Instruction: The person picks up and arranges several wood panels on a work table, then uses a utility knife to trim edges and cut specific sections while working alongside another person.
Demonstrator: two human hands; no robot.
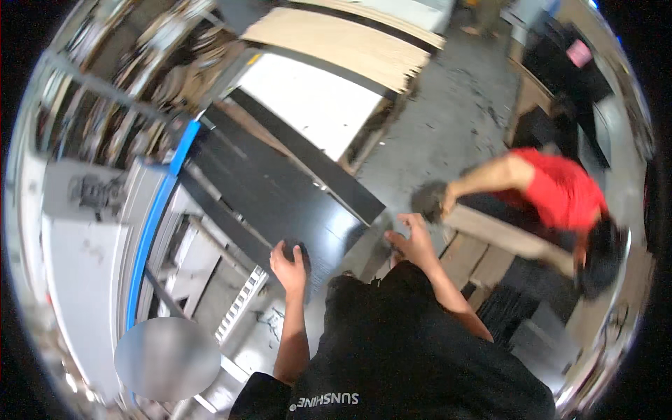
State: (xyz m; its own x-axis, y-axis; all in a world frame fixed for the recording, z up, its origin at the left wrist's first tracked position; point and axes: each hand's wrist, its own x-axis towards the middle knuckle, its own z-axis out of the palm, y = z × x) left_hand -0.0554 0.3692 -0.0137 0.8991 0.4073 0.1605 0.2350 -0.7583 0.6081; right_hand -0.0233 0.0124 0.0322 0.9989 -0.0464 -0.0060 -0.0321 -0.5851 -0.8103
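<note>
Head view shows the person's two bare hands held at the near end of a wide black panel (pixel 269 182), which lies slantwise before them with a narrower black panel (pixel 323 168) along its right side. The left hand (pixel 288 271) is by the near left part, its grip fairly wide, thumb parted from bent fingers; from here I can't tell whether the fingertips touch. The right hand (pixel 418 245) is just off the near right corner, its grip wide too, fingers spread. Beyond the panels lies a white sheet (pixel 308 98), then a stack of cream boards (pixel 336 35). A blue rail (pixel 149 238) curves down the left. To the right, a co-worker (pixel 563 189) in red leans over a long brown board (pixel 511 232).
</note>
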